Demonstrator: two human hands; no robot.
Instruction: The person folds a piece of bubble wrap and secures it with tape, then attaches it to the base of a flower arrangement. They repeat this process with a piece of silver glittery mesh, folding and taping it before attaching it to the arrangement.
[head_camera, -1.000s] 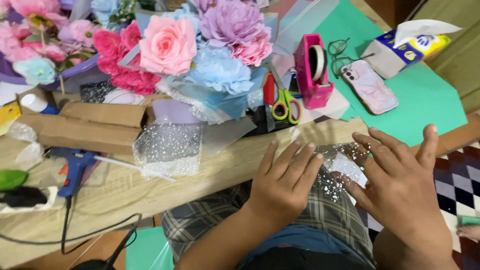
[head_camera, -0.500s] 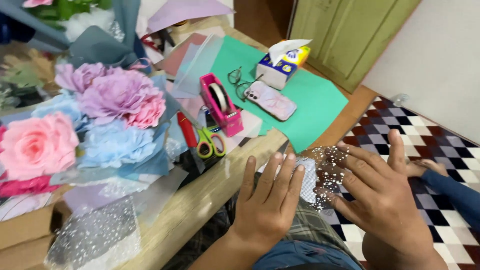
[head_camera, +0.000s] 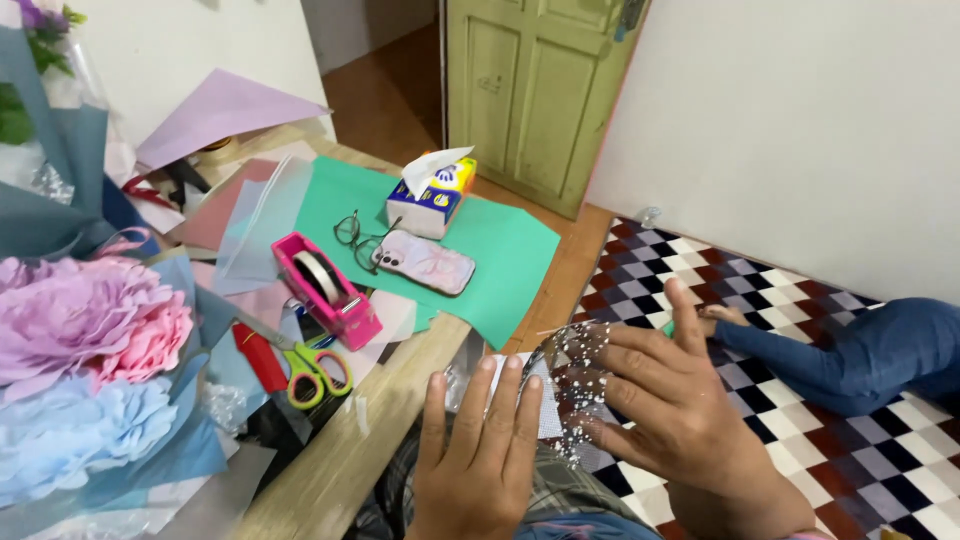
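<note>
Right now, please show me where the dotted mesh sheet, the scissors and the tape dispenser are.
dotted mesh sheet (head_camera: 578, 365), head view, sparkly middle
scissors (head_camera: 312, 368), head view, green handles
tape dispenser (head_camera: 330, 290), head view, pink body

The sheer, glitter-speckled mesh sheet (head_camera: 575, 385) looks thin and see-through, its dots catching light. It lies on a bare, matt wooden counter (head_camera: 350, 455). The flat green paper sheet (head_camera: 500, 255) is smooth and matt. The pink plastic tape dispenser (head_camera: 325, 290) shines a little, as do the green plastic handles of the scissors (head_camera: 310, 370). The pink and blue paper flowers (head_camera: 90, 370) look crinkled and soft.
</note>
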